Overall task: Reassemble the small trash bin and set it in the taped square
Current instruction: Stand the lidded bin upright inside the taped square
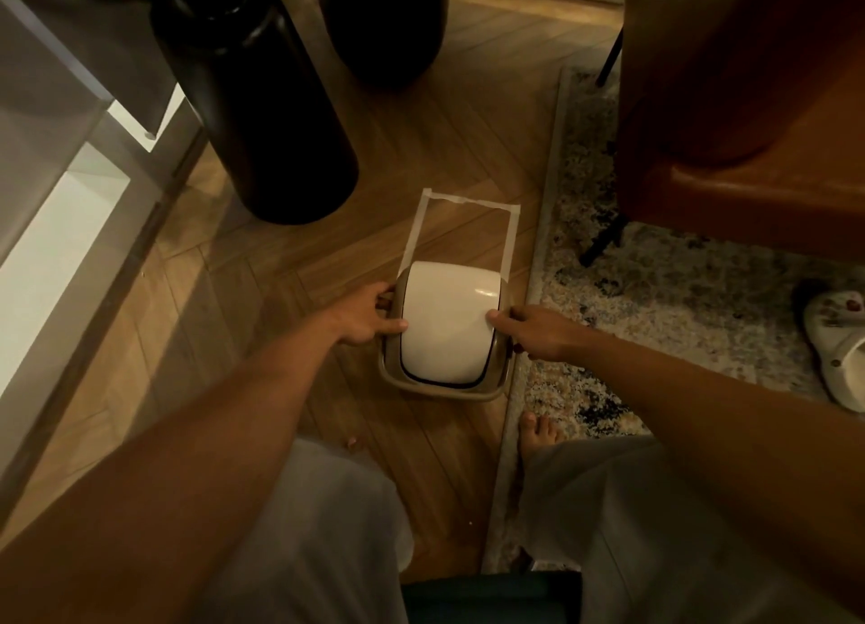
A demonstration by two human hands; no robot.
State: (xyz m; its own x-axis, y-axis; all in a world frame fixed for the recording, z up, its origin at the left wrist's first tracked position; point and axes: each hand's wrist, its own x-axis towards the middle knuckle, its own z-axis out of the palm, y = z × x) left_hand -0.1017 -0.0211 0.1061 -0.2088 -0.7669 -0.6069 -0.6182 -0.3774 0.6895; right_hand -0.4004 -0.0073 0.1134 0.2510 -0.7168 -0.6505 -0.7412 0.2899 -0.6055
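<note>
The small trash bin (440, 389) stands on the wooden floor, a beige frame with a white curved swing lid (447, 324) seated in it. Its far end overlaps the near side of the taped square (418, 230), whose far and side strips of white tape show beyond it. My left hand (367, 317) grips the bin's left rim with the thumb on the lid's edge. My right hand (538, 331) holds the right rim, its fingers touching the lid. The bin's body under the lid is hidden.
A tall black vase (262, 108) stands close to the far left of the tape, and another dark vessel (388, 24) behind it. A patterned rug (585, 249) edges the right, with a brown leather chair (730, 108) on it. A white shelf unit (61, 202) lines the left. A sandal (838, 347) lies right.
</note>
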